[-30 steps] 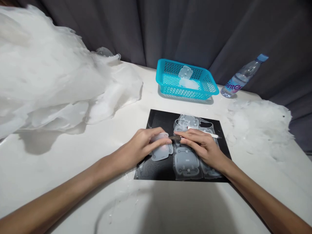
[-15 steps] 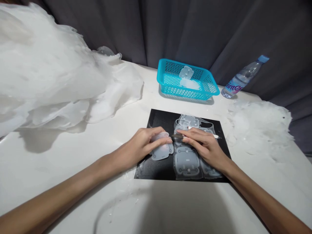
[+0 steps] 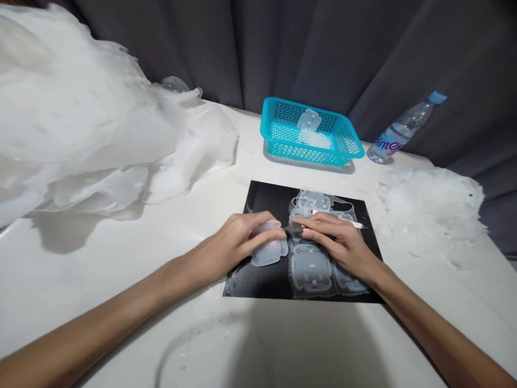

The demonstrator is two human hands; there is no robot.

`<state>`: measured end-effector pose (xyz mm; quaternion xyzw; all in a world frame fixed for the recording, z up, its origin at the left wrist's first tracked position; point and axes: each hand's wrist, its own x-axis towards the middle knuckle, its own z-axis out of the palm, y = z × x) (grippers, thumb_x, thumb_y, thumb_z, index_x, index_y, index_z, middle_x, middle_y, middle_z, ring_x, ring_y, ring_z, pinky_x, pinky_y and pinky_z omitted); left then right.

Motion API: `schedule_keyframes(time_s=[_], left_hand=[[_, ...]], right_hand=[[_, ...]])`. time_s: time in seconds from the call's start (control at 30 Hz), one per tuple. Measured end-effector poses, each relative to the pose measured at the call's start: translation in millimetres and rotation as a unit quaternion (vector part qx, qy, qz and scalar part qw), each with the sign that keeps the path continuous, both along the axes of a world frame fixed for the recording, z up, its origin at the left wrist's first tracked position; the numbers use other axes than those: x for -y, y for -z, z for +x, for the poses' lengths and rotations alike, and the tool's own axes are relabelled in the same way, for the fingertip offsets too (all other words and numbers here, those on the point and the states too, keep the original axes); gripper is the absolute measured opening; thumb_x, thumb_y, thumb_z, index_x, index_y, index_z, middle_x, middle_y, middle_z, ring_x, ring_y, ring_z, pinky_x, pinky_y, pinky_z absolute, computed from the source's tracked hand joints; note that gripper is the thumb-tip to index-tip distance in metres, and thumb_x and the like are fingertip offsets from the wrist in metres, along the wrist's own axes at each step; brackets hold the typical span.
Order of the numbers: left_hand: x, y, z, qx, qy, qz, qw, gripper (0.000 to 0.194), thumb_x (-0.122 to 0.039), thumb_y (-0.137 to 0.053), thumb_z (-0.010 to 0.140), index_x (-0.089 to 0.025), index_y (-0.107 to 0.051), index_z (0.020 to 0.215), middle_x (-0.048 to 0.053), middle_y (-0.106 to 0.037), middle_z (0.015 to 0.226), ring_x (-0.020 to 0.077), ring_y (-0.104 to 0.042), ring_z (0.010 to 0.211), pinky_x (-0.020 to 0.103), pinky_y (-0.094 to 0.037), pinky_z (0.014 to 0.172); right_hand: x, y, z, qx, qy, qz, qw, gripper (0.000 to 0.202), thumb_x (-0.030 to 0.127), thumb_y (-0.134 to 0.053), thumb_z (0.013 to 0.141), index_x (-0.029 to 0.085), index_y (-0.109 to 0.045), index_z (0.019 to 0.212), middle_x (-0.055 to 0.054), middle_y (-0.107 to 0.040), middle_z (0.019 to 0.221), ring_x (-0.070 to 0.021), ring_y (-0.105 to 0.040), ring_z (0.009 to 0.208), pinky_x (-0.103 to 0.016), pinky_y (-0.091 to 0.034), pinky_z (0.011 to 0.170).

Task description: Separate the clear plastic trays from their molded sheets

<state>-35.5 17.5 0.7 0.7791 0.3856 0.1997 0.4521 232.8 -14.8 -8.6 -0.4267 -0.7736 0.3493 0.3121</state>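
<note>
My left hand (image 3: 252, 234) pinches a translucent, rounded flat plastic-like piece (image 3: 269, 252) between thumb and fingers, over the left part of a black mat (image 3: 258, 283). In my right hand (image 3: 337, 240) is a small tool with a pointed, dark metal tip (image 3: 294, 228), its kind unclear. That tip reaches to the piece's right edge, close to my left thumb. Under my right hand lies a clear moulded sheet (image 3: 311, 267) with several similar shapes, one cut-out gap showing at its upper right. A slim white stick (image 3: 349, 220) with a dark end is partly covered by my right hand.
Behind the mat stands a blue perforated basket (image 3: 309, 156) with a few translucent pieces inside. A water bottle (image 3: 390, 139) is to its right. A tall heap of translucent sheets (image 3: 100, 118) fills the left; a smaller scrap pile (image 3: 432, 210) lies at right. Dark curtain (image 3: 210, 48) hangs behind.
The tool's tip has shifted very slightly down toward me at the piece's edge. Both hands stay in nearly the same places, with the same holds.
</note>
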Motion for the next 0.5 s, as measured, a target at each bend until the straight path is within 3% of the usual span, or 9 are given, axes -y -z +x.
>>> schedule_keyframes(time_s=[0.5], left_hand=[[-1.3, 1.9, 0.0, -0.003, 0.004, -0.001, 1.000, 0.045, -0.058, -0.052, 0.105, -0.018, -0.071, 0.098, 0.000, -0.070, 0.086, 0.0154, -0.057, 0.073, 0.027, -0.041, 0.068]], right_hand=[[-1.3, 0.9, -1.5, 0.000, -0.009, 0.002, 1.000, 0.034, 0.027, -0.057, 0.108, 0.033, -0.069, 0.140, -0.004, -0.077, 0.115, -0.0196, -0.070, 0.105, -0.037, -0.052, 0.098]])
